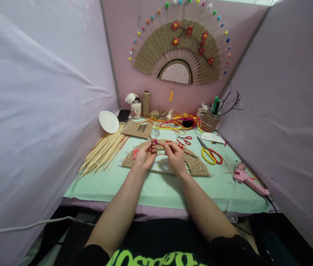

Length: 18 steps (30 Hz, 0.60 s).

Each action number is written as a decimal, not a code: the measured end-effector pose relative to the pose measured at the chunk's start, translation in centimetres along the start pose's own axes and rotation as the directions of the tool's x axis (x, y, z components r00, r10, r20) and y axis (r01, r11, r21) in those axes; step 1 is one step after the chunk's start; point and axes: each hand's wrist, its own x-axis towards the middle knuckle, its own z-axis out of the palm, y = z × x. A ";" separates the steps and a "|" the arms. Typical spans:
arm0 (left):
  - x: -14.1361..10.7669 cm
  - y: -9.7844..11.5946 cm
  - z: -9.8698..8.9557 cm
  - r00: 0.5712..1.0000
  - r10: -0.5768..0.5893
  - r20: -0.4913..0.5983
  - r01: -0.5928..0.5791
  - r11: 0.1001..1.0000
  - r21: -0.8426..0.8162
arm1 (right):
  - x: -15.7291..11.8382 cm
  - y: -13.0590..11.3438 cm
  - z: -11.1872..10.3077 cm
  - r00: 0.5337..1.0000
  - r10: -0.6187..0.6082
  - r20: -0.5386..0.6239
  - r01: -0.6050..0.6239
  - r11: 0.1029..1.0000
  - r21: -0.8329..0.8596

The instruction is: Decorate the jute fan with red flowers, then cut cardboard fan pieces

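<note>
Both hands are raised over the middle of a half-round twine-covered fan [200, 166] lying on the green cloth. My left hand [146, 154] is closed, its fingertips round a small magenta piece [155, 141]. Just to its right, my right hand [174, 155] pinches something too small to make out, close to that piece. Below the hands shows the fan's pale inner panel [160, 164]. Small red pieces [180, 143] lie at the fan's upper edge, and a pinkish-red piece [136, 153] sits on its left part.
Bamboo sticks [103, 149] and a white plate [109, 122] are at left. On the right are large scissors [211, 153] and a pink glue gun [249, 180]. Small red scissors [186, 140] and colored cords [173, 120] lie behind. A decorated fan [153, 48] hangs on the back wall.
</note>
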 end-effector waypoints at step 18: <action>-1.0 0.2 0.1 0.978 -0.015 0.208 0.014 1.000 0.007 | -1.3 -0.3 0.9 0.839 -0.355 0.413 0.533 0.686 -0.495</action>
